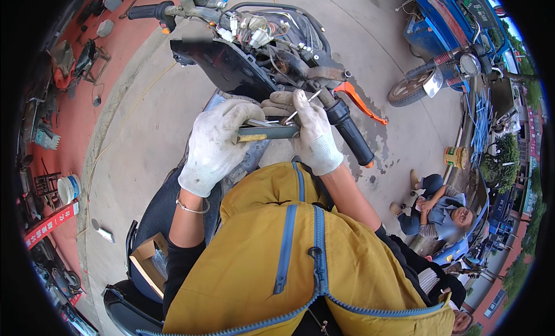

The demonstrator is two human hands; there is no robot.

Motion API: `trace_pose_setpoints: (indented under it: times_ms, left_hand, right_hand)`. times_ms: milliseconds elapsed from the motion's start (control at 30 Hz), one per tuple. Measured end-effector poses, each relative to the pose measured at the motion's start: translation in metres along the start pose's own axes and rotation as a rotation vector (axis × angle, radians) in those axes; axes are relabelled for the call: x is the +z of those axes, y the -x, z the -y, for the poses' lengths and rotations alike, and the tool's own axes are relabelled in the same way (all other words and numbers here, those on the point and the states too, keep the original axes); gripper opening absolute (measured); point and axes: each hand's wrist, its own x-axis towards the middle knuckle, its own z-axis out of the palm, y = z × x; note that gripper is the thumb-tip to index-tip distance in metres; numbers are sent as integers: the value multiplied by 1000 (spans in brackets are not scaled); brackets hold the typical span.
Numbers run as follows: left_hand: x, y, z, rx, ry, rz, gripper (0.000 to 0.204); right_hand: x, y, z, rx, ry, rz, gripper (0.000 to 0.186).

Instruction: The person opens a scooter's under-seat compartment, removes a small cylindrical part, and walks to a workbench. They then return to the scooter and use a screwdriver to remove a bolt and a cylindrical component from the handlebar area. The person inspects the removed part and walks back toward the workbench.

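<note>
My left hand (218,142), in a white knit glove, is closed round a narrow dark flat case (277,132) with a yellow strip along its near edge. My right hand (315,130), gloved alike, is closed at the case's right end. A thin metal rod (316,95) sticks out between the right fingers, slanting up to the right. Just beyond my hands stands a motorbike's opened front, with a tangle of wires and white connectors (260,37) exposed. A glossy black panel (222,61) hangs on its left side.
The handlebar's right grip (352,133) and orange brake lever (361,102) are close to my right hand. An open cardboard box (149,261) sits on the seat at my left. A blue three-wheeler (442,41) stands far right; a person (439,206) sits below it.
</note>
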Motion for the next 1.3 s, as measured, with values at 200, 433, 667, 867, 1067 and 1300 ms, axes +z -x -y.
trace_pose_setpoints:
  times_ms: [200,433,667,867,1067,1300]
  left_hand:
    - [-11,1,-5,-57,166,-59,32]
    - [-3,8,-6,67,44,-151,34]
    - [1,21,-1,155,-6,-142,35]
    - [9,23,9,93,117,-111,36]
    - [1,33,-2,-70,146,157,51]
    - [3,25,-11,-67,93,8,40]
  right_hand:
    - [8,-10,-9,22,-231,-2,41]
    - [8,-13,-12,-25,-215,-23,41]
    - [9,-11,-14,-81,-197,-31,43]
    - [11,-17,-18,-82,-140,-123,43]
    - [14,-19,-17,-118,-79,-198,42]
    - [18,-20,-14,-83,-224,-154,39]
